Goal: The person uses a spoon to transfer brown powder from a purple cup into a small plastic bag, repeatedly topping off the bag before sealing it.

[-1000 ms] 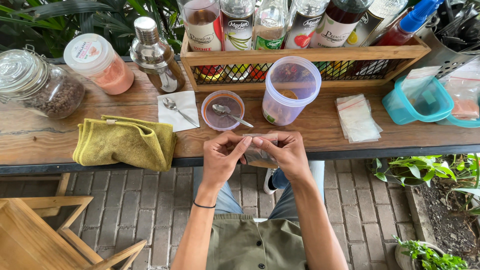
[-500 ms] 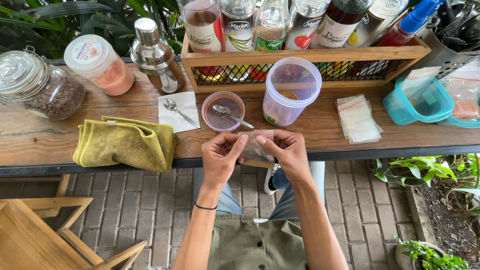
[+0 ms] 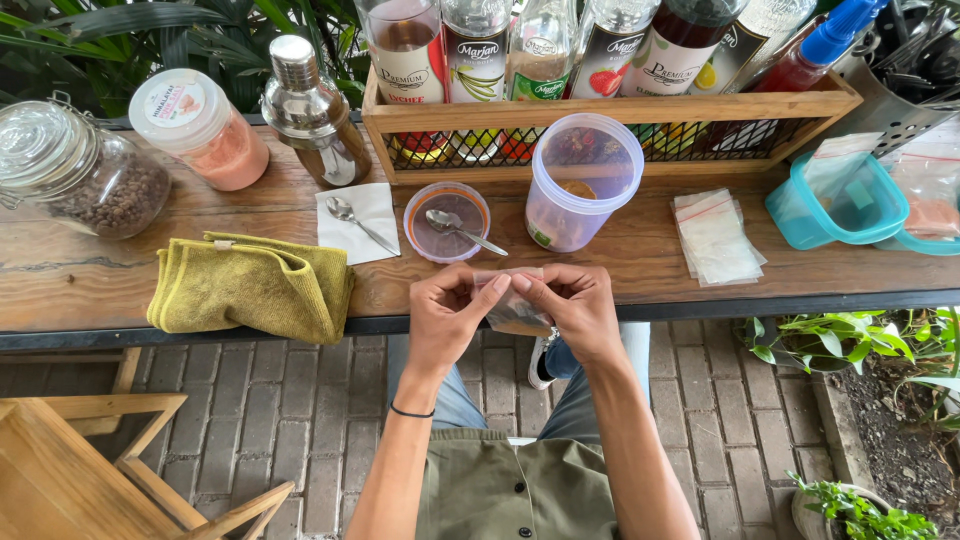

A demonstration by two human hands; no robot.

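Observation:
Both hands pinch the top of a small clear zip bag [image 3: 508, 312] holding brown powder, just in front of the wooden counter's edge [image 3: 640, 300]. My left hand [image 3: 447, 318] grips the bag's left side, thumb and fingers closed along the seal. My right hand [image 3: 570, 310] grips the right side the same way. Behind the hands, an orange lid [image 3: 446, 221] carries a metal spoon [image 3: 462, 229]. A clear plastic tub [image 3: 582, 180] with brown powder at its bottom stands open to the right of it.
A folded yellow-green cloth [image 3: 250, 285] lies at left, a second spoon on a white napkin [image 3: 358, 218] beside it. Empty zip bags [image 3: 715, 236], teal containers [image 3: 838, 200], a coffee-bean jar [image 3: 85, 180], a pink-powder tub [image 3: 200, 130], a shaker [image 3: 312, 112] and a crate of bottles [image 3: 600, 110] line the counter.
The hands have shifted slightly lower and closer together on the bag's top edge. Nothing on the counter has moved.

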